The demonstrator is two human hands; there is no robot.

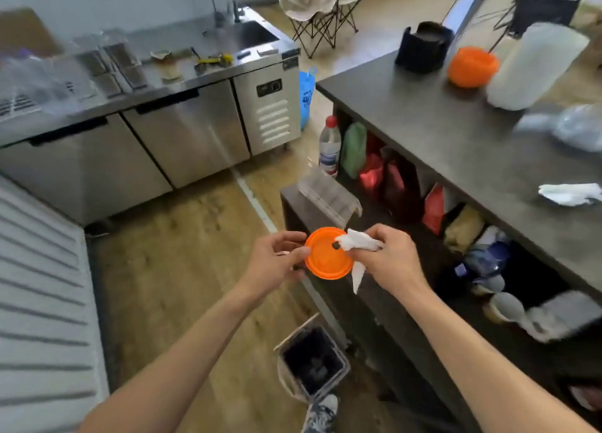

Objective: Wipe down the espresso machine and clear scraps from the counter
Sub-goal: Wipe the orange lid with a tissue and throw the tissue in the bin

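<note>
My left hand (277, 258) grips the left edge of a round orange lid (327, 258), held out in front of me above the floor. A crumpled white paper towel (356, 242) is pinched in my right hand (387, 257) and pressed against the lid's right side, next to a small dark spot on it. On the dark counter (456, 146) to my right lie another crumpled white tissue (570, 193), an orange bowl (472, 66) and a black holder (423, 46). No espresso machine is in view.
A small bin with a dark liner (312, 361) stands on the floor below my hands. Shelves under the counter hold bags and bottles. A water bottle (329, 146) stands at the counter's corner. A steel fridge unit (195, 130) lines the far side, with folding chairs (322, 12) behind it.
</note>
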